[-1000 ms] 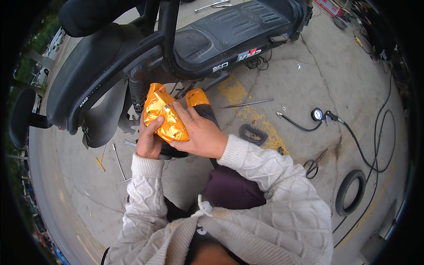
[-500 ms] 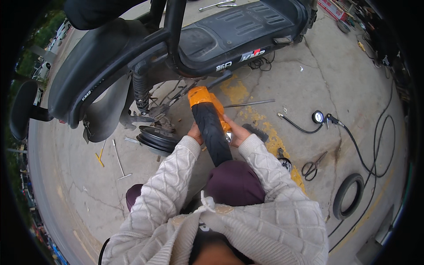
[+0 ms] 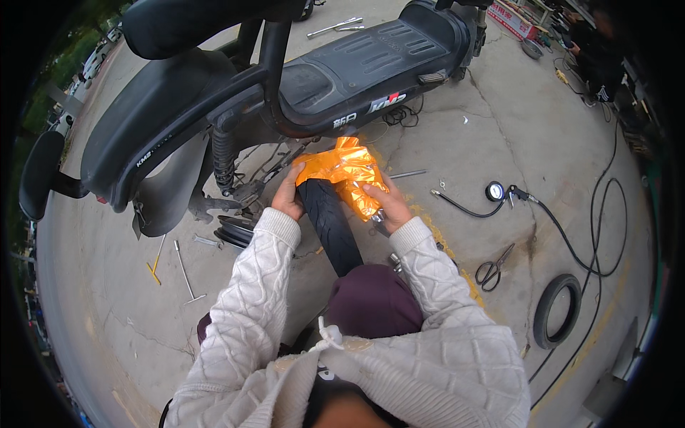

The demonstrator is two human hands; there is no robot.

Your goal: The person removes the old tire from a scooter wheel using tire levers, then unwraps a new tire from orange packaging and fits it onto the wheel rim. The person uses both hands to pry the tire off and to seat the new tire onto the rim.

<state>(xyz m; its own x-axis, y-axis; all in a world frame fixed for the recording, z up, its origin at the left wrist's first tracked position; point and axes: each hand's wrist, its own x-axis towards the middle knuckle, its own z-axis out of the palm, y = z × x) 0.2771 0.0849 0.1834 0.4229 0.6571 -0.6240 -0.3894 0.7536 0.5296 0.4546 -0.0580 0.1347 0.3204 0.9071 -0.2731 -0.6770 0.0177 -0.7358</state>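
Observation:
A black tire (image 3: 330,225) with a grooved tread stands upright in front of my knees. Shiny orange foil wrapping (image 3: 344,171) covers its far end and hangs loose down the right side. My right hand (image 3: 389,202) is closed on the loose foil, its thumb lying on top. At the tire's left side, my left hand (image 3: 287,195) grips the edge where foil and rubber meet; its fingertips are partly hidden. Just beyond the tire is the black electric scooter (image 3: 371,68), with a bare wheel rim (image 3: 234,230) on the ground below its rear end.
On the concrete at right are a pressure gauge (image 3: 495,190) with a black hose (image 3: 571,222), scissors (image 3: 493,271) and a smaller tire (image 3: 557,312). A T-handle wrench (image 3: 187,269) and a yellow tool (image 3: 155,265) lie at left. Another person (image 3: 598,60) is at the far right.
The foil has come away from the tire's right side and spreads wider. My hands have moved farther apart, the left one up along the tire. The head view has shifted slightly.

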